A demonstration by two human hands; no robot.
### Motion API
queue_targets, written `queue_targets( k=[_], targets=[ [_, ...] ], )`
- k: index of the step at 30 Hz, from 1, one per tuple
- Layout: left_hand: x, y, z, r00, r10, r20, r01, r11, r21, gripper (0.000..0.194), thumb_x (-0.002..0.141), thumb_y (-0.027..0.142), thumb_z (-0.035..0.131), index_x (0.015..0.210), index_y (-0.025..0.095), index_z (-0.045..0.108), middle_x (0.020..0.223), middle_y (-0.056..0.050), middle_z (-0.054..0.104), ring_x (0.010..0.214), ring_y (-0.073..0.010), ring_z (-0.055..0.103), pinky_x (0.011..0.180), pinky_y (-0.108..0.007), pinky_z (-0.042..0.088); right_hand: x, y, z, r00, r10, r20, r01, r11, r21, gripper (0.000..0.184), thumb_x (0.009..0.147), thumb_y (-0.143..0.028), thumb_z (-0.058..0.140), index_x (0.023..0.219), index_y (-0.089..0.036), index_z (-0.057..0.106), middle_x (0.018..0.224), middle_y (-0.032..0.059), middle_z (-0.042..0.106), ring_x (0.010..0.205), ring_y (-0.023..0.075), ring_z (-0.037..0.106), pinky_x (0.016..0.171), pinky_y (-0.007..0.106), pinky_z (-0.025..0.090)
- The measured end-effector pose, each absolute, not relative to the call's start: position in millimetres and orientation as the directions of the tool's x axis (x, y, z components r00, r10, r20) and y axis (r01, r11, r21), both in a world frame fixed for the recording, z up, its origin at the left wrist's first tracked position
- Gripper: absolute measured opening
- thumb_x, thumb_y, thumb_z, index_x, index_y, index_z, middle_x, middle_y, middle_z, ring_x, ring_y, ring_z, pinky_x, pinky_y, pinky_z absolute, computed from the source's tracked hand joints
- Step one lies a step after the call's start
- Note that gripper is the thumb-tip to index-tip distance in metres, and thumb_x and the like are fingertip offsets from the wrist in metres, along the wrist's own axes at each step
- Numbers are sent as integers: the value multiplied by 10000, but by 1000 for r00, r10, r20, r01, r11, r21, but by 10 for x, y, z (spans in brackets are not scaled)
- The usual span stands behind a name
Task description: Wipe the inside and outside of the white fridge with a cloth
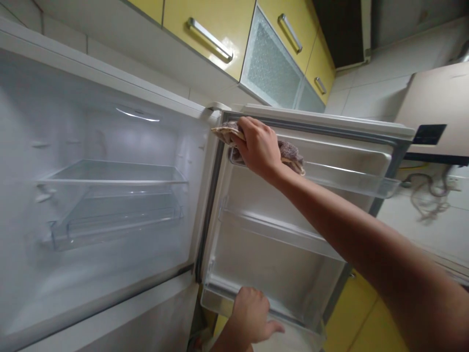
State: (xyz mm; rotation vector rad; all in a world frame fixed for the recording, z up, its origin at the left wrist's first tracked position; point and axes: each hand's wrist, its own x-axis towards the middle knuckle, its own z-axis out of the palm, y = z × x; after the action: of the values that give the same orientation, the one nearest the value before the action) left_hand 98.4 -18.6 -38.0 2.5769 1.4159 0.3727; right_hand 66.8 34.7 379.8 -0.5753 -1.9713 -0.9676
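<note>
On the left of the frame, the open fridge (22, 195) shows a glass shelf (117, 182). At bottom centre, the left hand (251, 313) lies at the lower door bin (216, 300), fingers curled and thumb out; whether it grips the rim cannot be told. At upper centre, the right hand (260, 149) clasps a bunched cloth (291, 152) at the top inner edge of the door (271, 259), seemingly pressing it there. Sliding the cloth rightward would call for steady pressure and fingers kept clear of the upper bin (351, 181).
</note>
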Motion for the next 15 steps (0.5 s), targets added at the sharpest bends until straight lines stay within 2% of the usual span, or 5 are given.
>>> queue_targets(
  k=[5, 7, 9, 12, 15],
  targets=[
    [986, -163, -428, 510, 848, 144, 806, -529, 265, 864, 889, 912, 647, 1173, 126, 864, 1153, -251, 822, 1132, -445, 776, 992, -539, 560, 860, 359, 3533, -701, -308, 643, 365, 620, 695, 568, 1212, -550, 244, 908, -206, 579, 856, 73, 582, 839, 230, 529, 795, 345, 385],
    [988, -162, -437, 511, 846, 153, 805, -533, 260, 860, 883, 915, 652, 1172, 133, 865, 1157, -242, 823, 1136, -442, 775, 995, -537, 562, 975, 336, 3388, -799, -338, 497, 215, 611, 762, 568, 1222, -494, 232, 869, -208, 572, 780, 46, 532, 770, 208, 495, 743, 338, 355],
    [988, -167, -437, 512, 843, 162, 804, -537, 254, 852, 877, 914, 662, 1162, 138, 868, 1147, -236, 825, 1133, -437, 778, 989, -530, 568, 1061, 341, 3218, -887, -262, 381, 119, 666, 737, 524, 1220, -436, 288, 873, -199, 601, 747, 29, 518, 714, 186, 458, 694, 330, 321],
    [984, -179, -421, 520, 835, 182, 801, -550, 234, 821, 864, 890, 706, 1134, 133, 871, 1123, -233, 827, 1118, -432, 783, 973, -516, 579, 1125, 422, 2959, -930, 57, 364, 239, 845, 478, 410, 1145, -484, 508, 888, -191, 635, 758, 18, 539, 684, 159, 415, 655, 311, 284],
    [979, -186, -398, 528, 827, 191, 799, -561, 217, 777, 862, 858, 743, 1105, 131, 870, 1109, -223, 831, 1111, -425, 788, 952, -499, 589, 1177, 549, 2786, -801, 530, 277, 523, 846, -106, 527, 1095, -598, 500, 753, -199, 538, 683, -14, 453, 626, 128, 371, 609, 285, 275]
  ],
)
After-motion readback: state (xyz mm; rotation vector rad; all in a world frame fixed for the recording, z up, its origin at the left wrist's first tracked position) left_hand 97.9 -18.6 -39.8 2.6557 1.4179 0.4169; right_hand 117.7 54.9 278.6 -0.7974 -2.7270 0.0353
